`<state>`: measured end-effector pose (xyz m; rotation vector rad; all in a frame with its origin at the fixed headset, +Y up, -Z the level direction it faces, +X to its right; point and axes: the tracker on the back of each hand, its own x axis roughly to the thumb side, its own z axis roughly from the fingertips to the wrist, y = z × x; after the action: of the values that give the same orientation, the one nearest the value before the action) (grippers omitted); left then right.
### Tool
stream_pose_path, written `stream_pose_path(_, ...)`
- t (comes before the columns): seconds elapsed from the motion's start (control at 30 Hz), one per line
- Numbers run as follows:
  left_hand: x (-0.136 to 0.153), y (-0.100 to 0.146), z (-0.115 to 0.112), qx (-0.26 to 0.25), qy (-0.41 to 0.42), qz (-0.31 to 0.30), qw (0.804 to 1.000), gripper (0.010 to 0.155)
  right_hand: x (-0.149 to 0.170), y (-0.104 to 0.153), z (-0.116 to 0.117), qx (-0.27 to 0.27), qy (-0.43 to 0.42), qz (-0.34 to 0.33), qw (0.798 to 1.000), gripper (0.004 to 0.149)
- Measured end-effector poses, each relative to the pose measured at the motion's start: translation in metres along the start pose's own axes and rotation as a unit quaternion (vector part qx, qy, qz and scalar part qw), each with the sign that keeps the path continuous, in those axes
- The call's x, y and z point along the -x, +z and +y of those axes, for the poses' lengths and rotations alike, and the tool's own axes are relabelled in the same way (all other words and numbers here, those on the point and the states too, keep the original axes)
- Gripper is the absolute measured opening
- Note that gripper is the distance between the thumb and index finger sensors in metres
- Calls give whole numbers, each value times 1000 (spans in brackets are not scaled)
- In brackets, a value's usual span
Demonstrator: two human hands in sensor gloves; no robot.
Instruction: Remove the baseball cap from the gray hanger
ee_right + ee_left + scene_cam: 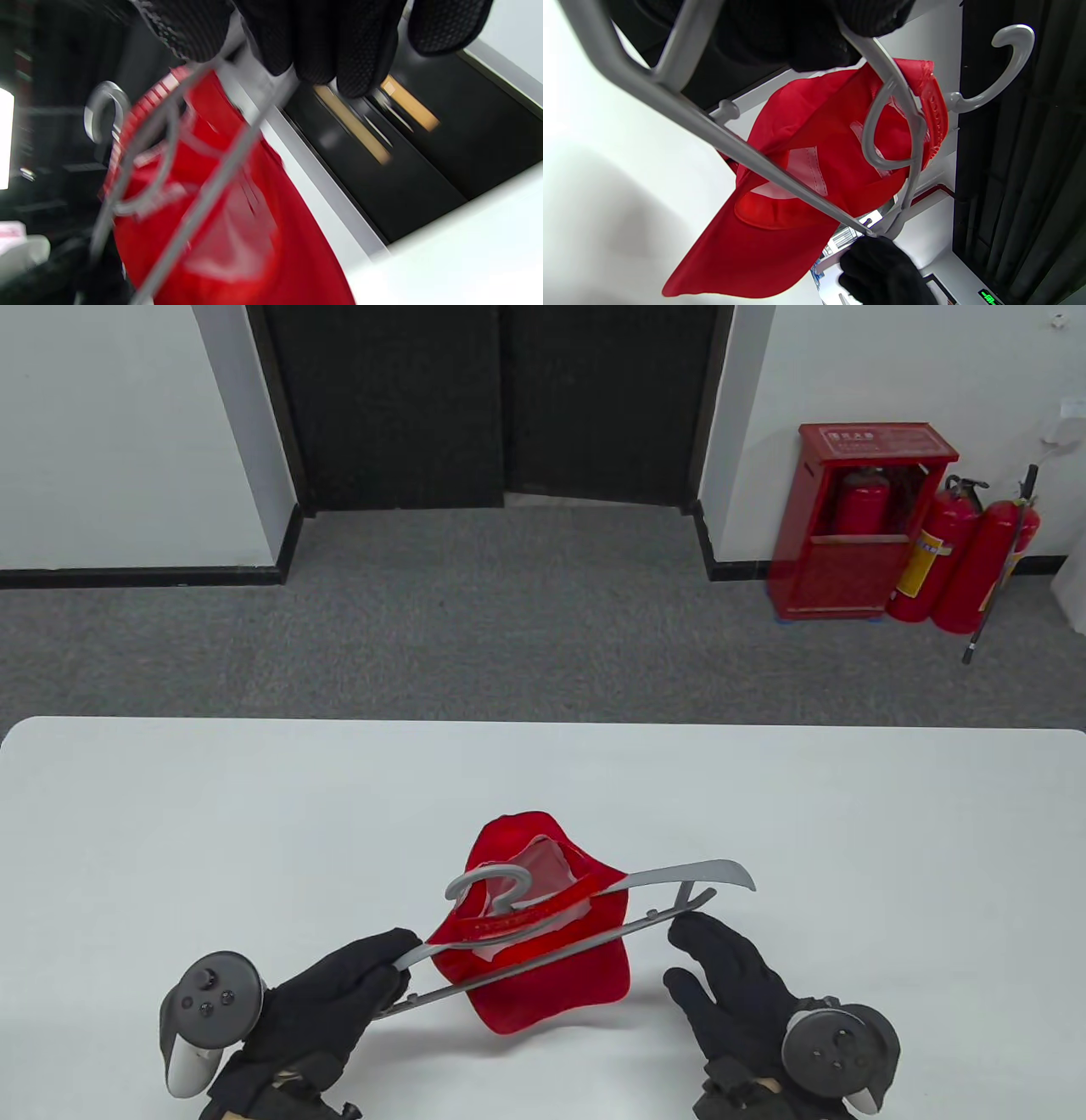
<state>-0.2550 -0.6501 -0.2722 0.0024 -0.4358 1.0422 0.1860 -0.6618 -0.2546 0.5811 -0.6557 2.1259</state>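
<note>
the gray hanger [594, 912] sits above the white surface [254, 831], slanting from lower left to upper right, with the red baseball cap [551, 976] hung on it near the middle. the cap's strap loops over the upper arm by the hook, and its crown and brim droop below the lower bar, hiding part of that bar. the left hand [331, 1001] grips the hanger's left end with fingers [818, 38] curled around it; the tip of that end is buried in the glove. the right hand [747, 993] reaches to the right end, its fingers [322, 46] touching the lower bar, but whether they close around it cannot be told, since the right wrist view is blurred. both wrists are cut off by the table view's bottom edge.
</note>
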Motion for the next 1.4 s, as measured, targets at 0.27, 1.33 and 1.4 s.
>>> stream_pose_path(0.27, -15, 2, -14, -13, -118, -43, 992, 45, -16, 2, -8, 51, 42, -33, 997, 56)
stream_pose_path(1.33, -36, 5, -39, 5, -254, -83, 964, 43, -66, 0, -3, 4, 52, -174, 983, 37)
stream_pose_path(1.4, -37, 6, -40, 6, -260, -85, 962, 43, -70, 1, -4, 12, 46, -180, 982, 37)
